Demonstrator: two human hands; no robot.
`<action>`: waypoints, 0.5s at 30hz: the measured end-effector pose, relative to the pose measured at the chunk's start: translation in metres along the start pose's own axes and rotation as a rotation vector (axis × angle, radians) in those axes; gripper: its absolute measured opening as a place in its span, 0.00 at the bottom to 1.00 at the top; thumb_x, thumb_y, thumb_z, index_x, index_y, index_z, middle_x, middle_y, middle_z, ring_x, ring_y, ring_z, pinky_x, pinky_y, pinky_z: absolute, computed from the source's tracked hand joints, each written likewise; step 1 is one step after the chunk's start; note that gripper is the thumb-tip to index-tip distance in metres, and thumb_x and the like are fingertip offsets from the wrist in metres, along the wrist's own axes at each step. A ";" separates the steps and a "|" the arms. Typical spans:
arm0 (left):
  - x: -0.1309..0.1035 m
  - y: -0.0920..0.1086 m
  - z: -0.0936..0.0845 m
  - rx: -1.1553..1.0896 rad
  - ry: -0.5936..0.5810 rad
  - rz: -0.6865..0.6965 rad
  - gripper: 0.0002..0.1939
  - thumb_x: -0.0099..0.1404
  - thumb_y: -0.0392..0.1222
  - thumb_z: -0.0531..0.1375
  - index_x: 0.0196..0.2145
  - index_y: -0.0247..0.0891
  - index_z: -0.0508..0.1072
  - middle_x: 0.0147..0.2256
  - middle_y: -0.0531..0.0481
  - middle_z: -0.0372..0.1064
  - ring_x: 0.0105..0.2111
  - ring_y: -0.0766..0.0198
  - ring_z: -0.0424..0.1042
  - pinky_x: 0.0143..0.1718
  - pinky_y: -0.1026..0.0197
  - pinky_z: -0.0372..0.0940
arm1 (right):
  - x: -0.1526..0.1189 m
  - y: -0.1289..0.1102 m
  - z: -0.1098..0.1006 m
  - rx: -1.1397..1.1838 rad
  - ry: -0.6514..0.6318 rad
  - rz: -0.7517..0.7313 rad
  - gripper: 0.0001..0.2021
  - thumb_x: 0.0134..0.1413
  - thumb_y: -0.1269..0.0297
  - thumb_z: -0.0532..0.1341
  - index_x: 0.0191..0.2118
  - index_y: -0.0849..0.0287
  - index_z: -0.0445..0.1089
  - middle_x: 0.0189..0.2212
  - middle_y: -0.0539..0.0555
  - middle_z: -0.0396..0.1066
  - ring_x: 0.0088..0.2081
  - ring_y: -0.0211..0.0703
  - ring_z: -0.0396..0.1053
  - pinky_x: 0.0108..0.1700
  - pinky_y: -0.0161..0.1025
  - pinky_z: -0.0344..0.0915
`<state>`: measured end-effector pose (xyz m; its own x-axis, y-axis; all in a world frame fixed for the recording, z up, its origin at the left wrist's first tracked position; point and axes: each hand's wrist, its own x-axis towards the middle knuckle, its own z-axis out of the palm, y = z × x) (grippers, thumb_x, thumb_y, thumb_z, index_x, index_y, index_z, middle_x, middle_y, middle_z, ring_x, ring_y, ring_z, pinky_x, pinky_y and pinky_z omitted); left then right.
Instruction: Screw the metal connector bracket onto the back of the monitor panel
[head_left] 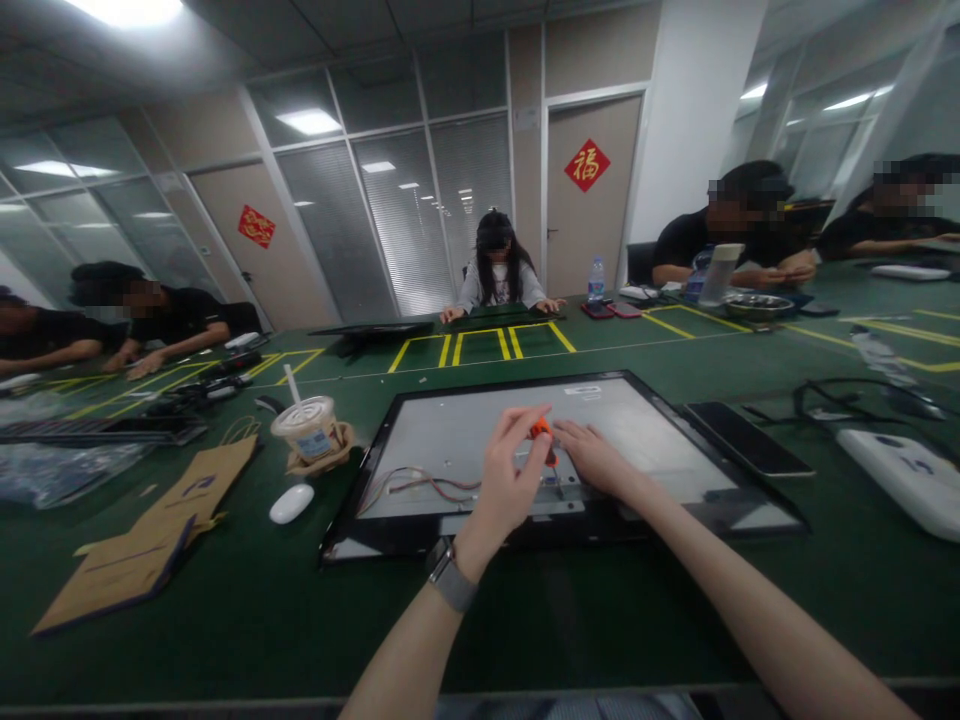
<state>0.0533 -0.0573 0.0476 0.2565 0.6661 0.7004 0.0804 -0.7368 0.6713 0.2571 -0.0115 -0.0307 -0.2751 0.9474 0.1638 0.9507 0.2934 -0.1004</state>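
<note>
A flat display panel (480,425) with a black frame and a grey metal back lies before me on the green table. My left hand (511,470), with a watch on its wrist, is closed round the orange handle of a screwdriver (551,456). The screwdriver's shaft points down to a metal strip (559,505) near the panel's front edge; whether its tip sits in a screw is too small to tell. Just to the right, my right hand (592,458) lies on the panel with fingers stretched out. A bundle of thin wires (431,482) rests on the panel's left part.
Left of the panel are an iced drink cup (307,425) in a cardboard holder, a white mouse (291,503) and a brown paper bag (161,530). To the right lie a black phone (742,440), cables and a white device (904,475). Several people sit around the table.
</note>
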 end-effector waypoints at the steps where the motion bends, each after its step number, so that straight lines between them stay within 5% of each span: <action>1: 0.000 0.000 0.000 -0.032 -0.041 -0.011 0.18 0.74 0.40 0.55 0.58 0.41 0.72 0.51 0.42 0.70 0.49 0.59 0.73 0.48 0.57 0.73 | 0.000 0.000 0.000 -0.003 -0.007 -0.001 0.28 0.64 0.77 0.47 0.68 0.62 0.62 0.69 0.66 0.59 0.69 0.58 0.58 0.66 0.62 0.56; 3: 0.000 0.001 0.000 -0.064 -0.089 -0.025 0.20 0.74 0.38 0.53 0.61 0.41 0.69 0.54 0.41 0.70 0.50 0.58 0.74 0.48 0.57 0.74 | 0.000 0.000 -0.001 -0.004 -0.014 -0.003 0.29 0.64 0.77 0.47 0.68 0.61 0.62 0.69 0.66 0.58 0.69 0.58 0.58 0.66 0.62 0.56; 9: 0.001 -0.001 0.000 0.088 -0.008 0.062 0.13 0.68 0.42 0.64 0.50 0.41 0.77 0.39 0.49 0.70 0.37 0.63 0.74 0.42 0.60 0.74 | 0.000 0.001 -0.001 0.009 0.003 0.004 0.28 0.64 0.77 0.47 0.67 0.59 0.63 0.69 0.67 0.60 0.69 0.57 0.59 0.66 0.63 0.57; 15: -0.002 -0.002 0.001 0.064 -0.076 0.048 0.20 0.71 0.36 0.57 0.59 0.42 0.69 0.47 0.45 0.70 0.43 0.61 0.74 0.45 0.59 0.75 | 0.000 0.004 0.003 0.001 0.021 -0.028 0.29 0.63 0.78 0.48 0.67 0.57 0.64 0.68 0.66 0.61 0.68 0.57 0.60 0.65 0.64 0.58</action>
<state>0.0532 -0.0569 0.0444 0.3337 0.6208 0.7094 0.1271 -0.7753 0.6187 0.2601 -0.0097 -0.0342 -0.2988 0.9358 0.1874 0.9425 0.3202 -0.0961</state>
